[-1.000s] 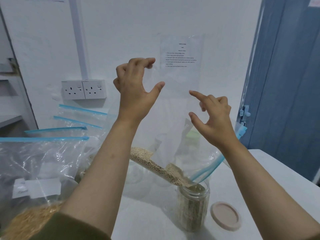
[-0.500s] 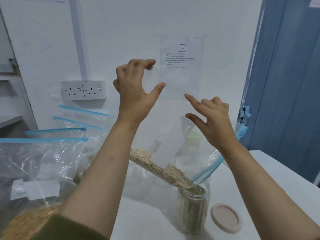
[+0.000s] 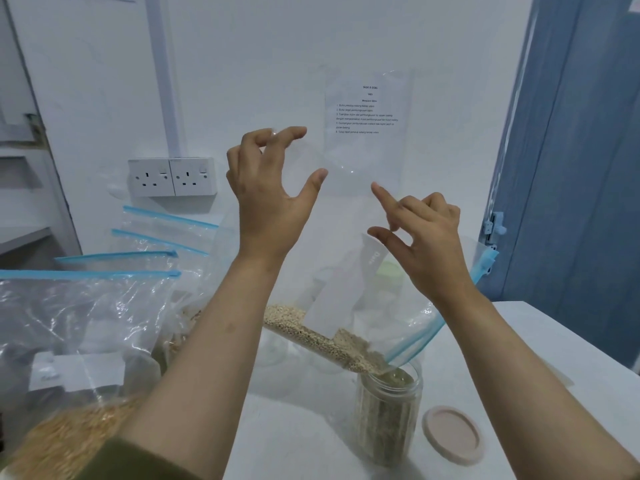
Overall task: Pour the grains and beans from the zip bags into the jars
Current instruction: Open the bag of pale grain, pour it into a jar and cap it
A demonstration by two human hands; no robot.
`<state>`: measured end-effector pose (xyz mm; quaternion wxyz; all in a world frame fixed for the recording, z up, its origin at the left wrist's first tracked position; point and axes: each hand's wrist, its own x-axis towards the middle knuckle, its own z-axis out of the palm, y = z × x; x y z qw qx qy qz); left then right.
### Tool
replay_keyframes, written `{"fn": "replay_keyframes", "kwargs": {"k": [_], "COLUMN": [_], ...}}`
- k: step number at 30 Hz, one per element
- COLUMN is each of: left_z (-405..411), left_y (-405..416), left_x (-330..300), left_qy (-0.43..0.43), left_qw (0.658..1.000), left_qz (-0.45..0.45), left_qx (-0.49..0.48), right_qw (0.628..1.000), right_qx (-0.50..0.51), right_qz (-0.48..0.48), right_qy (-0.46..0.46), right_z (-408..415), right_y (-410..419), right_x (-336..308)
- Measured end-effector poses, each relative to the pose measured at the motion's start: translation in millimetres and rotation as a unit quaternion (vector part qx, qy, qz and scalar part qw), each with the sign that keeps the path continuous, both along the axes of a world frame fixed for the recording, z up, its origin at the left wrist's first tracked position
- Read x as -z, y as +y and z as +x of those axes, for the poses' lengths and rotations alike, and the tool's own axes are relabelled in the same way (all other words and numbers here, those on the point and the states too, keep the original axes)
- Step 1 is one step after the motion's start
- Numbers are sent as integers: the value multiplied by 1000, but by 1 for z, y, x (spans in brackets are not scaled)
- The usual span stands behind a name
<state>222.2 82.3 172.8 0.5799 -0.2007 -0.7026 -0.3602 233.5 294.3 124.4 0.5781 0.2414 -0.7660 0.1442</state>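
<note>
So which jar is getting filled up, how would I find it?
Look at the white table, near its front edge between the person's two arms. There stands a clear jar under the tilted zip bag, with a round tan lid lying beside it. It is the only open jar with grain pouring in.

A clear plastic zip bag of pale grains (image 3: 346, 271) hangs tilted above the white table (image 3: 519, 341), its mouth over the open clear plastic jar (image 3: 389, 410). A round beige lid (image 3: 453, 434) lies on the table just right of the jar. More clear blue-zipped bags (image 3: 86, 323) stand to the left, before the white double wall socket (image 3: 172, 177).
</note>
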Motion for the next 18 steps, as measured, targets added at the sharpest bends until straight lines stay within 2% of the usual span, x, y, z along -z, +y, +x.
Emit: {"fn": "replay_keyframes", "kwargs": {"k": [6,12,15,18], "left_z": [11,17,19,21], "left_y": [-1,-6,-10,-13], "left_x": [28,99,141,171], "left_qy": [-11,-75,-135,-214], "left_qw": [995,991,985,965], "left_qz": [13,8,45,134], "left_qx": [-100,-111,-96,-68], "right_qw": [1000,999,999,999], "right_qx": [-1,17,15,5], "right_qz": [-15,-31,-39,-41], "right_qy": [0,4,10,11], "right_z": [0,1,3,5], "right_y": [-4,-4,-6,-7], "right_x": [2,3,4,4]}}
